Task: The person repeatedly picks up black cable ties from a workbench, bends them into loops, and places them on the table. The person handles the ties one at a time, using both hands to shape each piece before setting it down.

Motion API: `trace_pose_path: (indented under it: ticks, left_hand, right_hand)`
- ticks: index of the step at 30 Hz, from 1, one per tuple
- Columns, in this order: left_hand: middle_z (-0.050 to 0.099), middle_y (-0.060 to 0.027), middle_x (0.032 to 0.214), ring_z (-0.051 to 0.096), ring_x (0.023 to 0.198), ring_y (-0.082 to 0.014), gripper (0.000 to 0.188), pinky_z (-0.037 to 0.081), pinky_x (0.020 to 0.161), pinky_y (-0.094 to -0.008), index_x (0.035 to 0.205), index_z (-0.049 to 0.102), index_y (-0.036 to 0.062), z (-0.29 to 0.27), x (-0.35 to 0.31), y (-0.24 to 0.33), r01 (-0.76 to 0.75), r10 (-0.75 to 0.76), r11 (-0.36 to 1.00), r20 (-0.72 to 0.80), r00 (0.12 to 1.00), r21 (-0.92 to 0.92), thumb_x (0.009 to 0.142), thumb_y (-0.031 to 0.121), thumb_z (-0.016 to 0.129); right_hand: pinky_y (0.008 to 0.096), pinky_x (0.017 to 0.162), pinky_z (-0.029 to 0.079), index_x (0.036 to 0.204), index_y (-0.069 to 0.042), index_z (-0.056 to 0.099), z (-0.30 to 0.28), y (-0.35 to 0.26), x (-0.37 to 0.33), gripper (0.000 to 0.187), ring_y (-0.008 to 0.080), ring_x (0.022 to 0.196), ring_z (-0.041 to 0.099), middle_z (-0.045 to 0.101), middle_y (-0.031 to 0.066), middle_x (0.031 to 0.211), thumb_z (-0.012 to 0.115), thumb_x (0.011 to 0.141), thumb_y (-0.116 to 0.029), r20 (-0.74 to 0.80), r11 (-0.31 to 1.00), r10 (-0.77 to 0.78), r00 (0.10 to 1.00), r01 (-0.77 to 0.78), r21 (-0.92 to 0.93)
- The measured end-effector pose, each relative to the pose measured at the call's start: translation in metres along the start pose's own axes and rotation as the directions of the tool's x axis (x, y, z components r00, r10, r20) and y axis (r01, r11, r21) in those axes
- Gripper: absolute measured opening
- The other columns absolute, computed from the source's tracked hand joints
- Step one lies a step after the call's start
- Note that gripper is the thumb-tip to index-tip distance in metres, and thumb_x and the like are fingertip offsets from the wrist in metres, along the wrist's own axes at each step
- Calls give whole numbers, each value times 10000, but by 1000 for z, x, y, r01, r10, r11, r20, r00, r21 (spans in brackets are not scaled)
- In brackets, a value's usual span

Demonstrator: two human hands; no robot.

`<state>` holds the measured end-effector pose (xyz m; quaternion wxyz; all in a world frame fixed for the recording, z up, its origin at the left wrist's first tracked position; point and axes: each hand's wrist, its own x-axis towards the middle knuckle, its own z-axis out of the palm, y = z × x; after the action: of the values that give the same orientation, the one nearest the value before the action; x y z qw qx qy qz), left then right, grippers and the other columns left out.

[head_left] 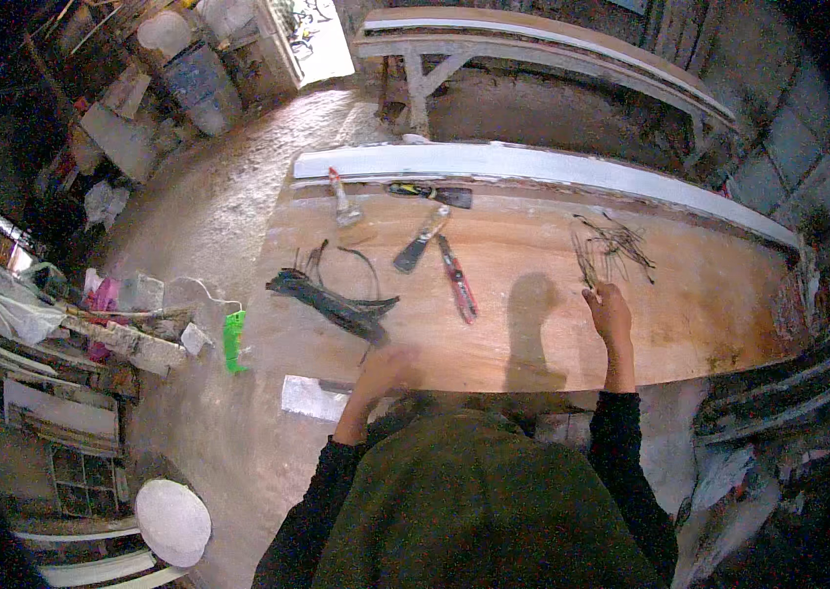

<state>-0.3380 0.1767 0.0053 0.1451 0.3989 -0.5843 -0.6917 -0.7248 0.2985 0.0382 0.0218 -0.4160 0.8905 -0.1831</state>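
Observation:
My right hand [612, 312] is closed on one end of a loose tangle of thin dark strands [616, 245], which fans out over the wooden tabletop [553, 226]. By the near edge of the table my left hand [390, 371] is smeared by motion, so its fingers cannot be made out. Just beyond it lies a bundle of black strips [336, 306], with a few curved strands sticking up behind. A red utility knife [457, 280] rests right of the bundle. Farther back are a putty knife [423, 240], a second scraper with a dark blade [430, 194] and a brush-like tool with a red tip [341, 198].
A long white board [533, 177] runs along the table's far edge. Behind stands a long wooden bench [553, 49]. Scraps and a bright green object [233, 341] lie at left, near a round white lid or stool top [172, 522]. Dark clutter [769, 398] sits at right.

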Motion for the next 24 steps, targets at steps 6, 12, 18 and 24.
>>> trace_pose_path:
  ticks: [6, 12, 18, 24]
  left_hand:
    - [587, -108, 882, 589, 805, -212, 321, 481, 693, -312, 1014, 507, -1, -48, -30, -15, 63, -42, 967, 86, 995, -249, 810, 246, 536]
    - [579, -89, 872, 540, 722, -203, 276, 439, 595, -271, 982, 533, 71, -109, -11, -68, 10, 96, 403, 53, 994, -915, 840, 296, 462]
    - [538, -57, 747, 513, 680, -172, 260, 423, 565, -276, 954, 527, 86, -129, 12, -94, 8, 161, 419, 83, 983, -908, 852, 307, 436]
    - [535, -60, 810, 508, 693, -142, 227, 424, 580, -246, 918, 524, 35, -126, 12, -105, -93, 144, 592, -8, 990, -801, 827, 238, 479]
  right_hand:
    - [348, 745, 443, 1066, -63, 519, 70, -102, -28, 412, 273, 843, 559, 521, 144, 1035, 602, 739, -301, 227, 952, -128, 965, 55, 302]
    - [366, 713, 447, 1024, -114, 551, 132, -249, -76, 276, 278, 863, 518, 485, 133, 993, 558, 774, -230, 270, 717, -572, 775, 312, 623]
    - [392, 675, 445, 932, -186, 579, 159, -307, -61, 225, 326, 814, 502, 484, 111, 970, 555, 712, -148, 28, 886, -410, 912, 390, 252]
    - [379, 639, 444, 773, -159, 616, 166, -319, -60, 114, 287, 786, 506, 507, 85, 856, 595, 661, -171, 217, 894, -445, 869, 443, 59]
